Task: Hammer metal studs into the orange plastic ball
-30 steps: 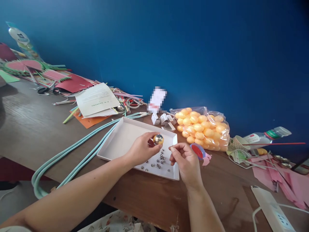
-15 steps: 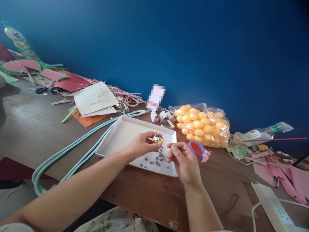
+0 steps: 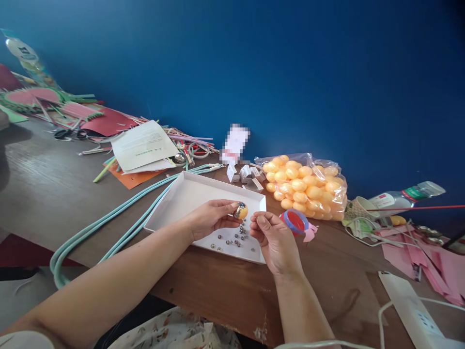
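Between the thumb and fingers of my left hand [image 3: 214,218] is an orange ball partly covered with shiny silver pieces [image 3: 240,211]. Just to its right, my right hand [image 3: 274,237] is closed in a pinch; whatever its fingertips hold is too small or hidden to name. Both hands are above a shallow white box lid [image 3: 170,198]. Several small shiny metal balls [image 3: 238,237] lie loose in the lid, below the hands.
A clear bag of orange balls [image 3: 305,186] lies behind my right hand, beside a blue-rimmed roll of red tape [image 3: 293,221]. Light-blue cords [image 3: 119,213] loop at left. Papers [image 3: 143,148], small white boxes [image 3: 245,174], a bottle [image 3: 403,196] and a power strip [image 3: 410,305] surround the lid.
My left hand has turned the ball slightly, so more orange faces my right hand. My right hand stays pinched close beside it, and the camera view has shifted a little.
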`<move>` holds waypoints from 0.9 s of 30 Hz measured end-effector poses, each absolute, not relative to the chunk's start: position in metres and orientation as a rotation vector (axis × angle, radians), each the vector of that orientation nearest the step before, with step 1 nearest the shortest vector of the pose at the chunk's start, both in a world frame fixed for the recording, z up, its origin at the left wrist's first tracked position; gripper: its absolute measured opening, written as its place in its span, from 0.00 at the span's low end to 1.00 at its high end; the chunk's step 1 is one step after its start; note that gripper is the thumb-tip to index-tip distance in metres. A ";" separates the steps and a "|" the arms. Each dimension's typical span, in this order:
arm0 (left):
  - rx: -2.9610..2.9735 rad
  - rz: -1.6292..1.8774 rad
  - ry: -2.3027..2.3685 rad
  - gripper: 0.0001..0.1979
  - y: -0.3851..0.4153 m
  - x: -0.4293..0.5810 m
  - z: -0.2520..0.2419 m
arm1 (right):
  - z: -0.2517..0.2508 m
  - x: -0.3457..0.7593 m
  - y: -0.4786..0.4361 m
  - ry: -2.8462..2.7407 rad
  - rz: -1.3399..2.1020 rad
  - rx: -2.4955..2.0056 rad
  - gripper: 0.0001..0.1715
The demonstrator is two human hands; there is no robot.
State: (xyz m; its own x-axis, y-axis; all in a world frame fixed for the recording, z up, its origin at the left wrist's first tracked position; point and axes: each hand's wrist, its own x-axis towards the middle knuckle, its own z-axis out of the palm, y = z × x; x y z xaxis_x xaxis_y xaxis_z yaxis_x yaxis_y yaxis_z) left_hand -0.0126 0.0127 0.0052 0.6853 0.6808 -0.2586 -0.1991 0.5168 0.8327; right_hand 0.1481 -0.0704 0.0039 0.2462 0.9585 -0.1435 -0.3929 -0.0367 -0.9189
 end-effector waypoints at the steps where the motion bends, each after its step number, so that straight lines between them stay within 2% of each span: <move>1: 0.874 0.566 0.620 0.13 0.012 -0.013 0.006 | 0.005 0.148 -0.071 -0.669 1.252 -1.087 0.09; 27: 1.006 0.559 0.557 0.17 0.011 -0.012 0.005 | 0.003 0.139 -0.069 -0.604 1.371 -1.063 0.10</move>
